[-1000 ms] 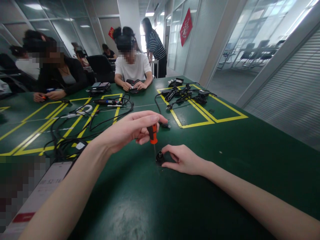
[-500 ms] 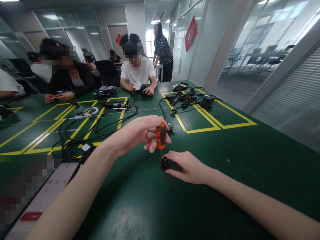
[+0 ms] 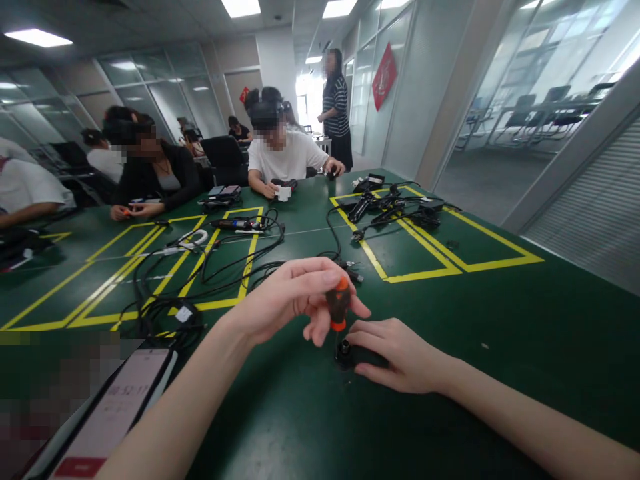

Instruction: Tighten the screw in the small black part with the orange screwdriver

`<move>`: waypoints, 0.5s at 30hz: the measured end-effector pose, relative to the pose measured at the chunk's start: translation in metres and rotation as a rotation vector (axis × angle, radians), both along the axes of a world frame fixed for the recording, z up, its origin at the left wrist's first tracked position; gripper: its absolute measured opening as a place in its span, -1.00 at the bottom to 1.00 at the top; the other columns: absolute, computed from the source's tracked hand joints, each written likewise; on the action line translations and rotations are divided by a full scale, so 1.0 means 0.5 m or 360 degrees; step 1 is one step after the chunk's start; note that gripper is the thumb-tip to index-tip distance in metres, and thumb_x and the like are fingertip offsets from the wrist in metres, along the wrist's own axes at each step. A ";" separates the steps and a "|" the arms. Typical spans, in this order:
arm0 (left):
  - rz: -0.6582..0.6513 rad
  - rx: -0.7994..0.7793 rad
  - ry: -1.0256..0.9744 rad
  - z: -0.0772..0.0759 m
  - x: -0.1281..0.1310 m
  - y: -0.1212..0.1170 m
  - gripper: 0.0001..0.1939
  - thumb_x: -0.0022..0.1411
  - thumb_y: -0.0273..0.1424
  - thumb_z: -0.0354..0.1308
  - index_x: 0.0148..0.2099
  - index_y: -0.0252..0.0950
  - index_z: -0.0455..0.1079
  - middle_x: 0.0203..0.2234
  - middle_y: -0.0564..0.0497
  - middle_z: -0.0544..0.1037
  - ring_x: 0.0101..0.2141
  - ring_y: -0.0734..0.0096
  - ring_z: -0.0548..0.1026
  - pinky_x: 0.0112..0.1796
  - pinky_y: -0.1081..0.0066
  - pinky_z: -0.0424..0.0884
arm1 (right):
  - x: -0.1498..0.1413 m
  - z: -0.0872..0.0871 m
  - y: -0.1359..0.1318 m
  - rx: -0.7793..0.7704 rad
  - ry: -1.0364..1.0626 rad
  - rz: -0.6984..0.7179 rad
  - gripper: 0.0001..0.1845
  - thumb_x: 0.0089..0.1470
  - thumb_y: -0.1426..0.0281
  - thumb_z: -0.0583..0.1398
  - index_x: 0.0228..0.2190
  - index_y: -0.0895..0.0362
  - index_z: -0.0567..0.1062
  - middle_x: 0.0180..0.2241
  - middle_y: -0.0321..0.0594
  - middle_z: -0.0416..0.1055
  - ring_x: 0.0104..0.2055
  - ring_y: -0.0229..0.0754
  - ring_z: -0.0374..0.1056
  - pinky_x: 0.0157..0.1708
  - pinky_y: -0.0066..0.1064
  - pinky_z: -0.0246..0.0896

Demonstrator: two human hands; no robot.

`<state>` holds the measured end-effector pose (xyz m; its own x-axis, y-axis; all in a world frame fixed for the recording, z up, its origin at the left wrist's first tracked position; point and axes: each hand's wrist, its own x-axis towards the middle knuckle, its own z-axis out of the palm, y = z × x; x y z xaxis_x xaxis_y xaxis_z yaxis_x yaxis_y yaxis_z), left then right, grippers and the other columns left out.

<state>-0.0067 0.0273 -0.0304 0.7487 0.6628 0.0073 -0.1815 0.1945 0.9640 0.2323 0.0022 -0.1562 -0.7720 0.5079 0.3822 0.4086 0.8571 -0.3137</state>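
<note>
While the left hand (image 3: 300, 297) pinches a screwdriver (image 3: 339, 307), the right hand (image 3: 395, 353) curls – perhaps pinching a black part (image 3: 345, 356).

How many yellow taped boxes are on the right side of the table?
2, side by side: the left one nearer the middle of the table, the right one toward its right edge. Black cables hide some tape.

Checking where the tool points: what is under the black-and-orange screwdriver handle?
Below the screwdriver handle in the left hand: its thin shaft, then a small round black part on the green table. The tabletop beneath that part is covered.
</note>
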 end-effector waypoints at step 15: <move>0.0124 0.0138 0.0194 0.022 -0.024 0.008 -0.63 0.10 -0.20 0.49 -0.19 -0.37 0.55 -0.37 -0.03 0.61 -0.60 0.60 0.41 -0.58 0.57 0.29 | 0.006 0.008 0.000 -0.0017 -0.0025 -0.0023 -0.73 0.42 0.30 0.08 -0.06 0.16 0.52 -0.14 -0.10 0.57 -0.24 -0.19 0.51 -0.32 -0.40 0.27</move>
<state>-0.0188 0.0313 -0.0196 0.6938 0.7199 -0.0207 -0.0735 0.0993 0.9923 0.2355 0.0021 -0.1524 -0.7704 0.5231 0.3645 0.4261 0.8477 -0.3159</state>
